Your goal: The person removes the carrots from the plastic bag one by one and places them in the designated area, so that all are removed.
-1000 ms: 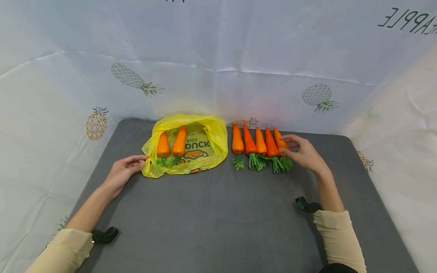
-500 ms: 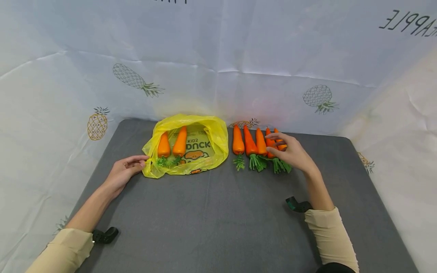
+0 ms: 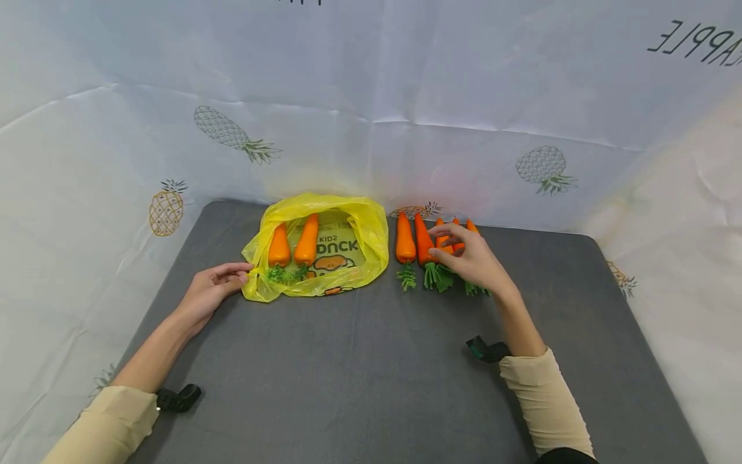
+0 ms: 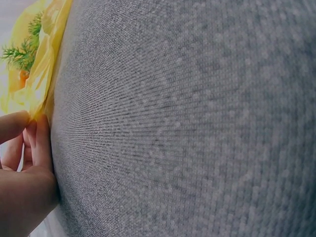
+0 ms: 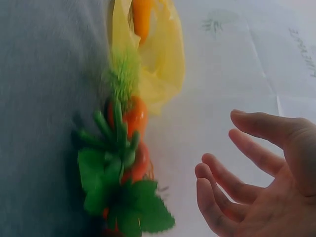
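from afar i counted two carrots [image 3: 306, 241] already inside the yellow plastic bag [image 3: 373, 240], five loose carrots [image 3: 405, 241] outside, to its right. the left hand [image 3: 207, 291] pinched its left edge; the right hand [image 3: 472, 258] hovered over the loose ones, fingers apart, empty.

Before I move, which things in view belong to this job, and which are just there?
Seemingly part of the job:
yellow bag, its edge pinched by the left hand
two carrots in the bag
five carrots in a row beside it, the right hand over some of them

Seemingly just there:
grey table
pineapple-print cloth behind it
dark wrist devices
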`<state>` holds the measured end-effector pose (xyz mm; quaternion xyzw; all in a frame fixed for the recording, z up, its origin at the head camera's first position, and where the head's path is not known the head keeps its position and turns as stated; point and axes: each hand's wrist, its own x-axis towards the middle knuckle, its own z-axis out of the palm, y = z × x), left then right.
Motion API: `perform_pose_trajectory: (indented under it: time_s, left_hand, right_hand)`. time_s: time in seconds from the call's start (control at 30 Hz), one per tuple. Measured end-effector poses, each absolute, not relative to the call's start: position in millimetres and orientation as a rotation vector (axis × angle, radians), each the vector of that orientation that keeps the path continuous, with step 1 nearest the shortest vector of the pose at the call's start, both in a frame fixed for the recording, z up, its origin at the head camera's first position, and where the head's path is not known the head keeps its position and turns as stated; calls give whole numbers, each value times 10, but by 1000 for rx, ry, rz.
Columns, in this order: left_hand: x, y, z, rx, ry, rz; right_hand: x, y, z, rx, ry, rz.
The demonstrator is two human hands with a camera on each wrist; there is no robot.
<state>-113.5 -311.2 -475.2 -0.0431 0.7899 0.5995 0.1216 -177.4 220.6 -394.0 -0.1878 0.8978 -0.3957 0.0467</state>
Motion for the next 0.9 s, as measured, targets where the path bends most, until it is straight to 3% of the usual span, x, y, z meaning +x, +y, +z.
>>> perform_pose_trajectory:
  time_s: [0.9]
  left_hand:
    - [-1121, -3119, -4763, -127, 2332, 1730]
  right_hand:
    - [-1882, 1339, -4098, -730, 2609, -1370]
